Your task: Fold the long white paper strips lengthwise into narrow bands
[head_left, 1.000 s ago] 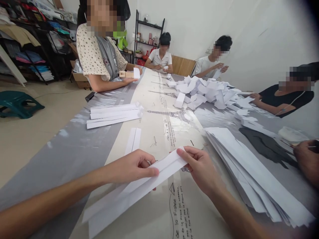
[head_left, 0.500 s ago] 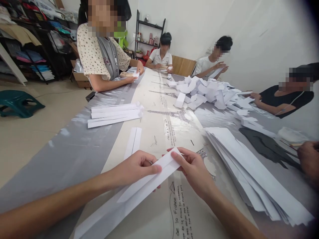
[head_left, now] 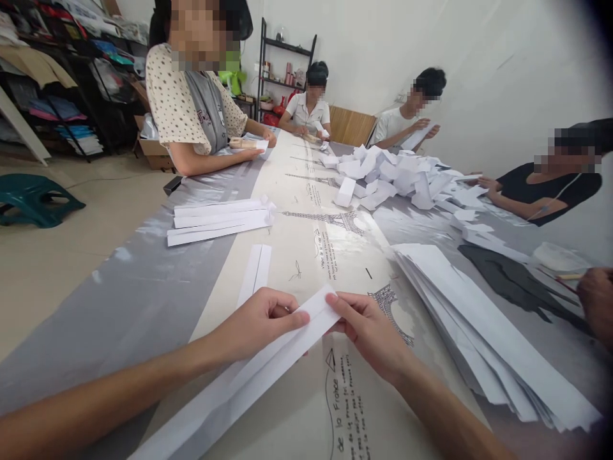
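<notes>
A long folded paper strip (head_left: 268, 358) slants up from the bottom edge, held off the table in both hands. My left hand (head_left: 272, 319) grips it near the middle, thumb on top and fingers underneath, mostly hidden. At the upper end my right hand (head_left: 366, 326) pinches the strip between thumb and fingers. A lengthwise crease runs along the paper. Just beyond my left hand lies another folded strip (head_left: 256, 268) on the table. To the right of my right hand is a fanned stack of flat paper strips (head_left: 479, 338).
Several folded strips (head_left: 220, 220) lie on the left of the printed tablecloth (head_left: 297, 246). A heap of folded paper pieces (head_left: 387, 172) covers the far right. Several people sit around the table handling paper. A green stool (head_left: 38, 199) stands on the floor at left.
My right fingers have shifted slightly at the strip's upper end, and now less of them shows behind it. The strip's lower end has moved a little to the left.
</notes>
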The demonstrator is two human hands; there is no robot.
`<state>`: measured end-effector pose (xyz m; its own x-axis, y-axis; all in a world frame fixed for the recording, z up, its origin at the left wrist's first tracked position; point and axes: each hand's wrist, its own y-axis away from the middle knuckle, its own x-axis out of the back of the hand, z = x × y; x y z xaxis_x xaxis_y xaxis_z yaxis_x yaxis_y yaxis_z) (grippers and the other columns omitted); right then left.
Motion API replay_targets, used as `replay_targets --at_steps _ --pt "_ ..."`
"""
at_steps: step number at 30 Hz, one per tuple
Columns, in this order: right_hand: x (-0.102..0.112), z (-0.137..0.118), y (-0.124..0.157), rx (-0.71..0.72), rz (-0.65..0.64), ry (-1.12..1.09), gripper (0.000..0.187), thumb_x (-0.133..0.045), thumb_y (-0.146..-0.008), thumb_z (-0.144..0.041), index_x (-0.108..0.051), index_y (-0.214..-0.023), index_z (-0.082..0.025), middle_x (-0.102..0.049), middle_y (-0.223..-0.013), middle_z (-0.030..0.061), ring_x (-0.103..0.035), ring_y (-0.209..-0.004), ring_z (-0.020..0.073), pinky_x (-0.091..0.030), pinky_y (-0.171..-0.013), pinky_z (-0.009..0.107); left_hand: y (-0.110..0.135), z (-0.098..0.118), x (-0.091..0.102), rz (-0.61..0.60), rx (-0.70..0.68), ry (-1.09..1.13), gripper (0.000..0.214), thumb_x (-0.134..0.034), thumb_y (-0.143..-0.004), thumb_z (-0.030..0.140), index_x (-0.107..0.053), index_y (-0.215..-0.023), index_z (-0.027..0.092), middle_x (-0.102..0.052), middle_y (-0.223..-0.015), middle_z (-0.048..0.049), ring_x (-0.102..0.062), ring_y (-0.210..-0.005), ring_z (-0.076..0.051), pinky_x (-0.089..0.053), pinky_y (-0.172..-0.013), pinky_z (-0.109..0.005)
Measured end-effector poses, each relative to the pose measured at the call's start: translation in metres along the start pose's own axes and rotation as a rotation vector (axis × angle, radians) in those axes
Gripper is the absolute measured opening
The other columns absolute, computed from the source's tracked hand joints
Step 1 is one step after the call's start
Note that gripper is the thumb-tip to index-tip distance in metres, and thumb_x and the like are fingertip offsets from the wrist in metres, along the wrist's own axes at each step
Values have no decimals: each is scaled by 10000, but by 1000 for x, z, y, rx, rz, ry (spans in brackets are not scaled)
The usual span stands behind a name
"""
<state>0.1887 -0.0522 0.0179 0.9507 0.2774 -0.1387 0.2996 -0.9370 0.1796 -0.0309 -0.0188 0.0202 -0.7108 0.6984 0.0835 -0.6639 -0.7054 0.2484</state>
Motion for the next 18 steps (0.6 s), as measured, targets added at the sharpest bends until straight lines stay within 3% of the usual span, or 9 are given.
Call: replay_targets --at_steps 4,7,10,12,15,18 --pt "2 -2 1 19 -23 4 347 -610 -993 -487 -786 -887 -207 -684 -856 40 -590 -810 174 -493 -817 343 0 -1 2 -22 4 13 348 -677 -898 449 -579 -703 178 -477 -565 52 -353 -475 -90 -216 -476 -240" --pt "4 -1 2 -5 -56 -1 351 -624 -993 -459 -751 -781 -210 -635 -793 12 -548 -780 157 -469 -801 320 0 -2 4 -128 -8 2 364 -707 -874 422 -552 -660 173 -319 -553 77 -221 -487 -79 -142 -472 -262" --pt "3 0 2 -44 -104 -32 319 -610 -1003 -456 -776 -868 -218 -668 -859 27 -579 -835 171 -473 -864 342 -1 -4 5 -175 -16 2 354 -706 -877 408 -585 -657 159 -337 -585 63 -264 -527 -85 -172 -494 -266" --pt "1 1 1 -46 -78 -60 301 -597 -1009 -464 -786 -1007 -230 -701 -956 48 -612 -900 188 -480 -911 366 -2 -5 4 -134 -27 16 342 -701 -882 391 -602 -658 152 -386 -601 51 -321 -548 -88 -209 -505 -256" --pt "-7 2 1 -8 -46 -52 285 -639 -987 -440 -741 -1194 -273 -715 -1088 59 -647 -944 209 -508 -890 383 -2 -5 1 27 -64 52 344 -680 -905 396 -624 -670 150 -453 -592 43 -379 -532 -83 -265 -493 -230" --pt "-20 3 4 30 -148 -5 281 -698 -950 -387 -738 -1210 -288 -725 -1093 49 -664 -951 218 -518 -881 386 -2 -3 -1 216 -106 99 391 -664 -924 435 -614 -653 157 -492 -520 43 -418 -465 -82 -316 -456 -214"
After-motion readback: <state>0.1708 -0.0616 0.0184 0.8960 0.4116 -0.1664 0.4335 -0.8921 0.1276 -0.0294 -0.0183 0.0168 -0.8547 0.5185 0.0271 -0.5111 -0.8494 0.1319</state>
